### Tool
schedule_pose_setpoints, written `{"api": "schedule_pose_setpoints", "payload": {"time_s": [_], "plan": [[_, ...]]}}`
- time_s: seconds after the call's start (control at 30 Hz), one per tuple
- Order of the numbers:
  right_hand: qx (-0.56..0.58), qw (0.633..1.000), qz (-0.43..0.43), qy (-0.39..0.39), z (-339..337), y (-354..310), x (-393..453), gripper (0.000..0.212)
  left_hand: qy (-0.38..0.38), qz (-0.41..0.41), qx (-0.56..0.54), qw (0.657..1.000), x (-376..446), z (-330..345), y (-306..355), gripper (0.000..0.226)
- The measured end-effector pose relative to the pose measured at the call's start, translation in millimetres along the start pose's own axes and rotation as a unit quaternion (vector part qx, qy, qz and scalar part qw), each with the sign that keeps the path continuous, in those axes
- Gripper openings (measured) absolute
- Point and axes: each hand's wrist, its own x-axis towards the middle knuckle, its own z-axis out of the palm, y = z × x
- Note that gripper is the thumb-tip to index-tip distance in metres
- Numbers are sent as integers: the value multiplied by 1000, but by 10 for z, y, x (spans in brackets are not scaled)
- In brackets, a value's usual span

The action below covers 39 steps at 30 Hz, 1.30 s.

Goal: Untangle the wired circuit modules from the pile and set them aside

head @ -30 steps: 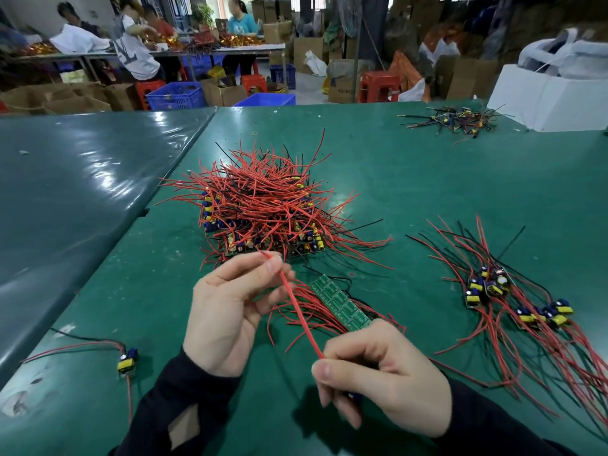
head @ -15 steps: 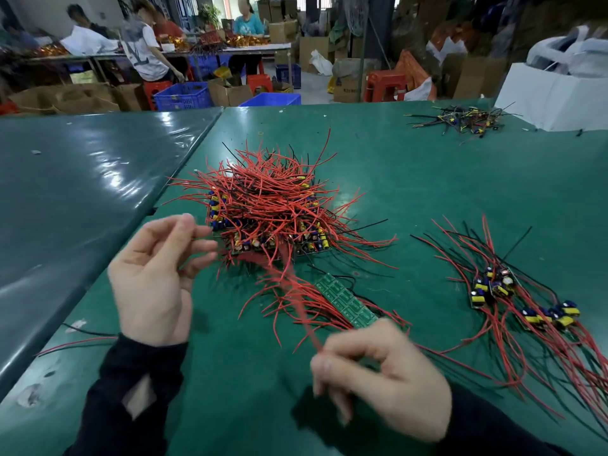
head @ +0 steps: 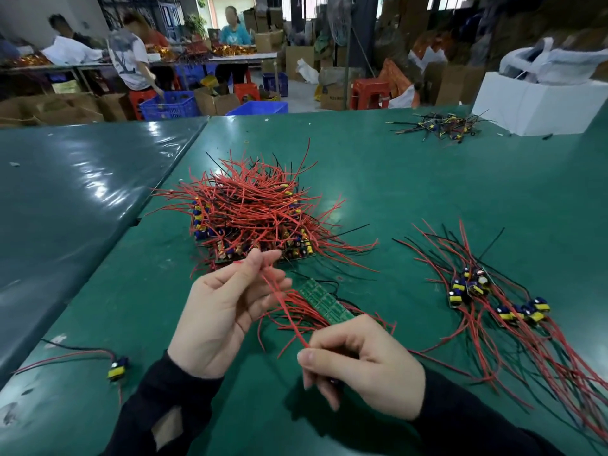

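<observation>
**Red lead pulled between two hands, near the tangled pile**

Stretched taut: a red wire (head: 283,306), long axis running from far-left down to near-right, upper end pinched between thumb and fingertips of the left hand (head: 221,315), lower end pinched by the curled fingers of the right hand (head: 363,368). Just beyond the right hand, a green circuit strip (head: 325,302) lying flat, its length slanting from far-left to near-right, with a fan of red leads spreading round it. Further off, dead centre, the main pile (head: 255,213): a mound of red and black wires over blue-and-yellow modules, loose ends bristling in every direction.

To the right, well apart from the pile, a sorted bunch of modules (head: 487,294), wires trailing toward the near-right edge. At near left, a single module (head: 117,368) with leads pointing left. At far right, a small dark heap of parts (head: 442,125) beside a white box (head: 539,105).

Underneath it all, a glossy green table (head: 411,192), bare between pile and sorted bunch; a seam on the left, then a second, darker sheet (head: 72,192). Beyond the far edge, a cluttered workshop: cardboard boxes, blue crates, red stools, seated workers at another bench.
</observation>
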Motion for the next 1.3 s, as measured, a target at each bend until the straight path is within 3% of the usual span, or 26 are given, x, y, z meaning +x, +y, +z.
{"api": "schedule_pose_setpoints", "payload": {"time_s": [0.17, 0.27, 0.37, 0.5, 0.67, 0.8, 0.87, 0.93, 0.97, 1.07, 1.1, 1.13, 1.2, 1.23, 1.3], "plan": [[-9, 1000, 5, -15, -16, -2, -2, 28, -7, 14, 7, 1000, -15, -43, 28, 30], [-38, 999, -4, -22, -21, -20, -11, 29, 20, 82, 98, 992, -27, -48, -5, 27], [-190, 979, -80, 5, -16, 13, -15, 35, 70, 105, 151, 980, -19, -69, -24, 32], [-356, 923, -148, 14, 1, 85, -24, 37, 92, 53, 175, 979, 13, -120, -4, 37], [-318, 938, -135, 39, -113, 43, -12, 20, 105, 54, 153, 981, 36, -173, 60, 37], [-296, 948, -92, 69, -293, -13, -2, 46, 143, 113, 168, 969, 0, -228, 133, 42], [-279, 951, -84, 102, -351, 0, 10, 52, 156, 113, 228, 955, -30, -229, 164, 42], [-293, 943, -80, 134, -383, 17, 16, 49, 154, 114, 362, 912, -77, -241, 216, 42], [-309, 938, -80, 136, -394, 25, 18, 40, 143, 100, 466, 867, -115, -259, 254, 45], [-318, 940, -86, 94, -400, 21, 19, 19, 180, 58, 732, 654, -274, -303, 392, 72], [-316, 941, -93, 79, -394, 12, 17, 19, 208, 96, 756, 613, -312, -279, 434, 69], [-315, 940, -106, 71, -389, 0, 17, 23, 211, 162, 748, 608, -354, -226, 457, 58], [-298, 943, -127, 70, -371, -19, 17, 37, 106, 309, 691, 644, -404, -66, 428, 30], [-289, 945, -136, 73, -365, -29, 15, 42, 10, 328, 665, 671, -402, 30, 402, 31], [-292, 940, -153, 86, -366, -37, 0, 47, -159, 240, 630, 721, -377, 193, 293, 44]]}}
